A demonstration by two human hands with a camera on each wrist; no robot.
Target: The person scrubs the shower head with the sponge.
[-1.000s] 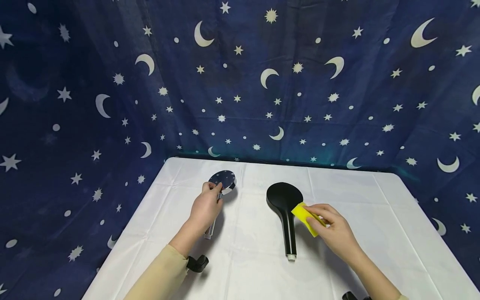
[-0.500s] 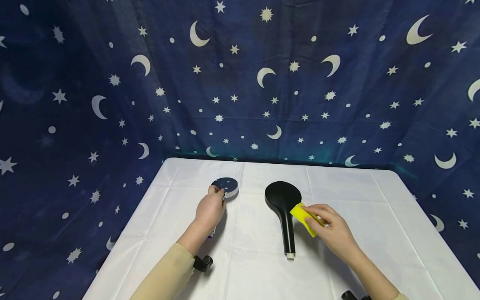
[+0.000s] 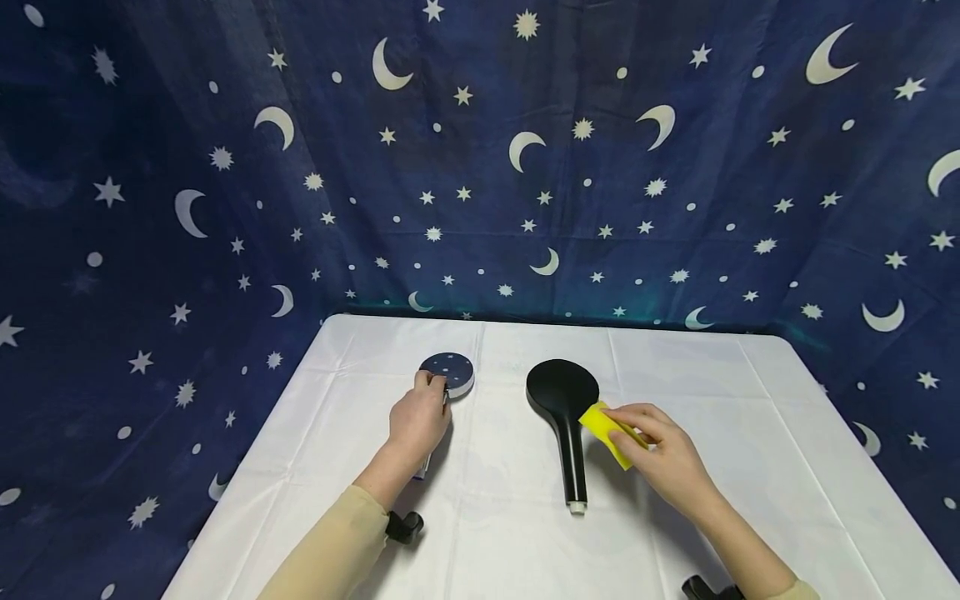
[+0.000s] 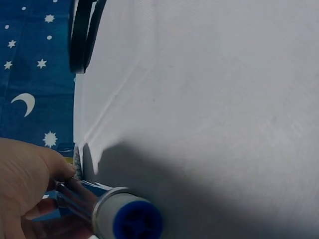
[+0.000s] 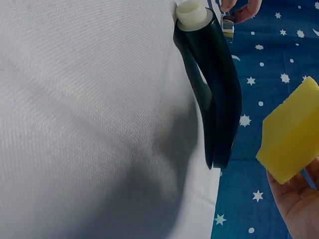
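Your right hand (image 3: 667,454) pinches a yellow foam block (image 3: 609,432) right of the black round-headed shower head (image 3: 562,392), handle toward the white-clothed table (image 3: 510,533)'s near edge; your left hand (image 3: 417,421) grips a chrome shower head (image 3: 452,371) toward the far-left corner.

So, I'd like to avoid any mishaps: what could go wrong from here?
The left hand grips the chrome shower head near its round face; the shiny handle might slip or twist in the fingers.

The right hand holds the yellow sponge close by the black shower head; a sideways move might knock it, since no hand steadies it.
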